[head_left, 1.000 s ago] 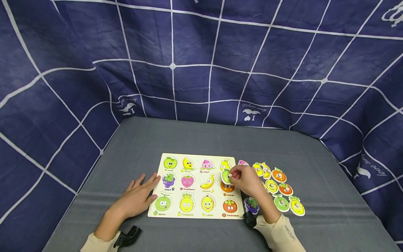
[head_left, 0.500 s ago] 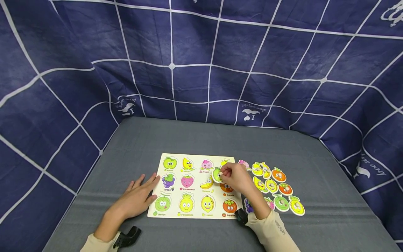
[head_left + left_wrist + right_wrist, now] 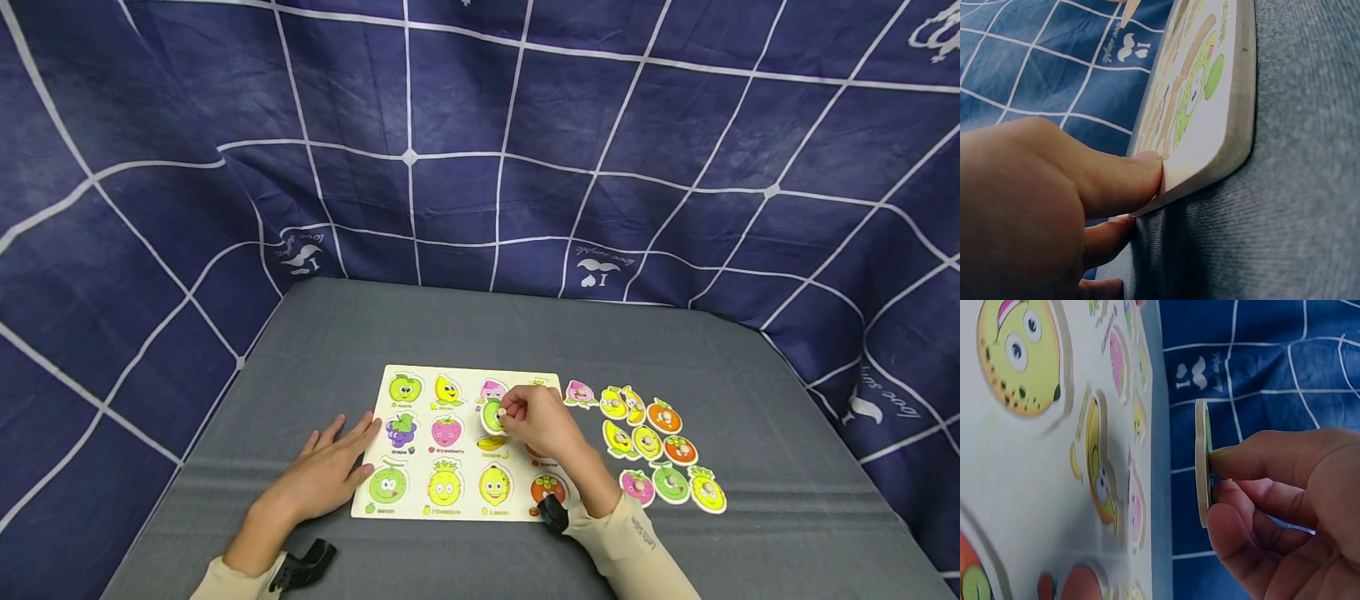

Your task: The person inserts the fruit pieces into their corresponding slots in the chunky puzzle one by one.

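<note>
A pale puzzle board (image 3: 470, 483) with fruit pictures in shallow recesses lies on the grey cloth. My right hand (image 3: 543, 421) pinches a green fruit puzzle piece (image 3: 492, 416) by its small knob, over the board between the peach and banana pictures. In the right wrist view the piece (image 3: 1202, 462) is edge-on and held clear of the board. My left hand (image 3: 324, 471) rests at the board's left edge with fingers extended; its thumb (image 3: 1129, 181) touches the corner near the melon picture. Part of the board's right side is hidden by my right hand and wrist.
Right of the board lie several loose fruit pieces, including a peach (image 3: 580, 394), a strawberry (image 3: 637, 487), a melon (image 3: 670, 483) and a pineapple (image 3: 707, 490). A blue checked curtain (image 3: 457, 200) stands behind the grey table surface (image 3: 450, 325).
My right hand has carried the green piece leftward across the board, from near the right column to the peach and banana column. My left hand has stayed still.
</note>
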`<control>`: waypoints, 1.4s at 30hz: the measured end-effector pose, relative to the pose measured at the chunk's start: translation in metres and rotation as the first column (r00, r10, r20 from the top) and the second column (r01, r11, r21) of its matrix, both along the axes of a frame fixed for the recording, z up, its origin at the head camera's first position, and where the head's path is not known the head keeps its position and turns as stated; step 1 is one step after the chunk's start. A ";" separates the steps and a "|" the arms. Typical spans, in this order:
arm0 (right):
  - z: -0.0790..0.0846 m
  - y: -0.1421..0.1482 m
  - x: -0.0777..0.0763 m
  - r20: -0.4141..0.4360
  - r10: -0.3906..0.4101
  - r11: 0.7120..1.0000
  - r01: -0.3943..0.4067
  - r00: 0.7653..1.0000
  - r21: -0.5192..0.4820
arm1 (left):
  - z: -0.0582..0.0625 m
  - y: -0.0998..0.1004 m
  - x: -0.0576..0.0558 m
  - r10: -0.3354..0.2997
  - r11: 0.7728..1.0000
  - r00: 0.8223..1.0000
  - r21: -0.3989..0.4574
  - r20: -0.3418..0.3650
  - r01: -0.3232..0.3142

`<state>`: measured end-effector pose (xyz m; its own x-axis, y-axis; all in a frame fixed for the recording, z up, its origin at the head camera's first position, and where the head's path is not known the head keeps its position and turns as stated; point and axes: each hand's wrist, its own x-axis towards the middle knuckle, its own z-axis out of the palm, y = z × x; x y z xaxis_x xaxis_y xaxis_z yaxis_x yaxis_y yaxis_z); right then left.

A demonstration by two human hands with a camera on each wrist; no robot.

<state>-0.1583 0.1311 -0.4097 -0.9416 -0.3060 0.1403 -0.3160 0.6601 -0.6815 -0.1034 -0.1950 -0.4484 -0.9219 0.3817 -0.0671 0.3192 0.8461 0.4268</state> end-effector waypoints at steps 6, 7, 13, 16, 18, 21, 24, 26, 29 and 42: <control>-0.001 -0.011 0.000 -0.013 0.035 0.999 -0.035 0.999 0.006 | 0.000 0.000 0.000 -0.010 1.000 1.000 0.009 -0.015 0.010; -0.001 -0.013 -0.001 -0.012 0.040 0.999 -0.040 0.999 0.002 | 0.000 0.000 0.000 -0.011 1.000 1.000 0.008 -0.014 0.012; -0.001 -0.022 -0.001 -0.008 0.045 0.999 -0.045 0.999 -0.012 | -0.001 0.000 -0.001 -0.014 1.000 1.000 0.004 -0.012 0.014; -0.001 -0.026 -0.002 -0.015 0.042 0.999 -0.042 0.999 -0.010 | -0.001 0.000 -0.001 -0.013 1.000 1.000 0.005 -0.016 0.013; -0.001 -0.029 -0.003 -0.019 0.041 0.999 -0.041 0.999 -0.011 | -0.001 0.000 -0.001 -0.012 1.000 1.000 0.006 -0.018 0.012; 0.000 -0.033 -0.004 -0.028 0.043 0.999 -0.043 0.999 -0.021 | -0.001 0.000 -0.001 -0.009 1.000 1.000 0.009 -0.016 0.009; 0.002 -0.037 -0.005 -0.028 0.043 0.999 -0.044 0.999 -0.028 | -0.001 0.000 -0.001 -0.008 1.000 1.000 0.007 -0.013 0.008; 0.003 -0.040 -0.005 -0.024 0.040 0.999 -0.041 0.999 -0.030 | -0.001 0.000 0.000 -0.009 1.000 1.000 0.007 -0.010 0.009; 0.003 -0.044 -0.006 -0.021 0.035 0.999 -0.036 0.999 -0.024 | -0.001 0.000 0.000 -0.008 1.000 1.000 0.008 -0.005 0.008; -0.001 -0.061 -0.013 -0.023 0.029 0.999 -0.030 0.999 -0.030 | 0.001 0.000 0.001 -0.004 1.000 1.000 -0.007 -0.013 0.004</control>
<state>-0.1708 0.0700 -0.4105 -0.9286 -0.3291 0.1716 -0.3511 0.6290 -0.6936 -0.1027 -0.1953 -0.4475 -0.9210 0.3852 -0.0583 0.3282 0.8478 0.4165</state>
